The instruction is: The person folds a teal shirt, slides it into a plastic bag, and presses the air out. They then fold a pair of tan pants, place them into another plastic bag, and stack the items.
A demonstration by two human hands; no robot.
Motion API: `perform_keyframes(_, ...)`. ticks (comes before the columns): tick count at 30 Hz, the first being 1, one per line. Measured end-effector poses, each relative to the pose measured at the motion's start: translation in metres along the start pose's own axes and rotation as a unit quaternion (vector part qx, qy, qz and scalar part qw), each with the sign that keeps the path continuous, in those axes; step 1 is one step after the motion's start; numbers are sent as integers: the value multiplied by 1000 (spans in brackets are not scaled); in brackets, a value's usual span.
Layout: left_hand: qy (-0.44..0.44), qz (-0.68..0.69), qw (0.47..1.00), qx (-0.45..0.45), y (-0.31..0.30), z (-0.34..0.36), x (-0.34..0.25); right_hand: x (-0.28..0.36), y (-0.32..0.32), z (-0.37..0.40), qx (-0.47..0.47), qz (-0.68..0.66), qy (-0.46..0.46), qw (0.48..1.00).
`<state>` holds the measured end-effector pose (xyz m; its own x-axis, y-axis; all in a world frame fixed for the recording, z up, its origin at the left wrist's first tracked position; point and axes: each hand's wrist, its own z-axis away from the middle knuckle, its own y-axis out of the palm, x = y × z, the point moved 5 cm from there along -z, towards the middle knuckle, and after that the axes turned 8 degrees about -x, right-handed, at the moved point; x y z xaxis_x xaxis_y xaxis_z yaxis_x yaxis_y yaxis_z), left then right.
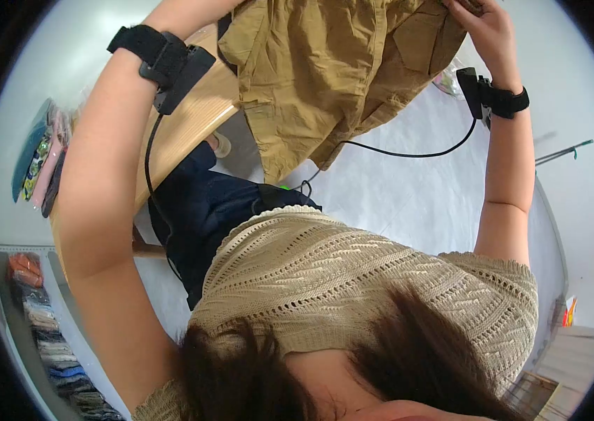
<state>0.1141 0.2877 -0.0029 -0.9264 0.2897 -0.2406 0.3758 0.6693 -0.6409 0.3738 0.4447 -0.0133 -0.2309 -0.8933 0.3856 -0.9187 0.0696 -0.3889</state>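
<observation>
Right hand (490, 31): closed, fingertips gripping the upper edge of a khaki garment (311, 84) at the top right of the view. Left hand: beyond the upper border, so state and contact impossible to tell; only the left forearm (118, 126) and a black wrist device (177, 74) in sight. Khaki garment: in front of the body, raised clear of the floor (381, 203), partly spread, with a pocket visible near the right-hand side and a pointed lower corner hanging down.

Extent of handling: lifting and partial opening out already done, judging by the broad face on show; creases and loose folds remaining, with no flat or folded state reached. Upper end cut off by the border, hence not assessable.

Surroundings: wooden table (219, 98) just beside the garment, partly behind its left edge. Possible hindrance: black cable (409, 155) from the right wrist device (472, 91), looping close to the lower hem, with some risk of snagging; second cable (148, 158) along the left arm. Farther out: hanging clothes (44, 158) on the left wall and folded stock (62, 358) on shelving at lower left.
</observation>
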Motion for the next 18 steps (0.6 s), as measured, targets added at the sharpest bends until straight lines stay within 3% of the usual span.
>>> perform_keyframes(6, -77, 31, 996, 17, 12, -3, -15, -19, -22, 21, 1, -81, 100, 992)
perform_keyframes(10, -8, 80, 996, -46, 23, 3, -27, -21, -29, 34, 24, -45, 105, 993)
perform_keyframes(11, 3, 94, 995, -13, 25, 2, -24, -21, -25, 33, 25, -45, 110, 993)
perform_keyframes(13, 14, 109, 994, 21, 29, 0, -21, -18, -18, 34, 63, -238, 132, 960)
perform_keyframes(16, 37, 102, 993, 43, 34, -4, -9, -45, -16, 27, 68, -201, 61, 975)
perform_keyframes(18, 16, 64, 992, 107, 37, -6, -4, -53, -17, 27, 86, -199, 72, 974)
